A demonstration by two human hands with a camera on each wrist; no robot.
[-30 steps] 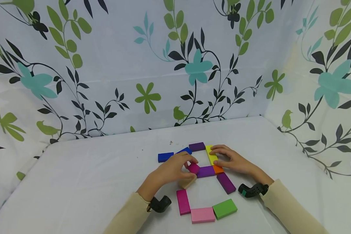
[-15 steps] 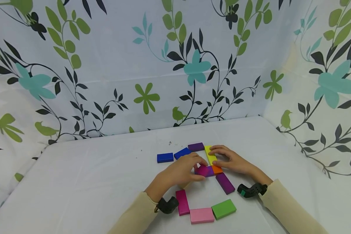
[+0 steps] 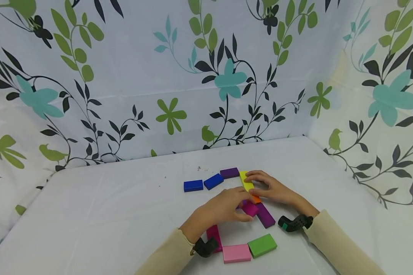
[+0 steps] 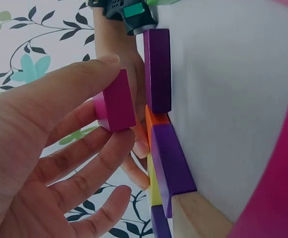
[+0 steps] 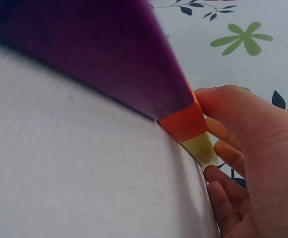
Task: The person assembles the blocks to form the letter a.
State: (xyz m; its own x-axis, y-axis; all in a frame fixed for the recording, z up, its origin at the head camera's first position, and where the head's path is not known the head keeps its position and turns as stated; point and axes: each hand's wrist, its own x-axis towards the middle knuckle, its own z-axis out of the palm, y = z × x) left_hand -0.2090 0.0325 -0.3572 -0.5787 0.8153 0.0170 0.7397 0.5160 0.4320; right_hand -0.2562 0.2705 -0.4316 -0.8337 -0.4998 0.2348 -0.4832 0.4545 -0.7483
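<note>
while near right hand [image 3: 273, 189], magenta block [image 3: 250, 209] in left hand [image 3: 223, 206]

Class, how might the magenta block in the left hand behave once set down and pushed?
The magenta block is probably stiff: its edges look straight under the pinch. Its flat faces suggest sliding, not rolling. Its smooth-looking surface may be slightly slippery.

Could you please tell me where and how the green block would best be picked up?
Probably by its two long sides, pinched from above: the green block lies flat with both long sides free, while its left end sits close against the pink block.
</note>
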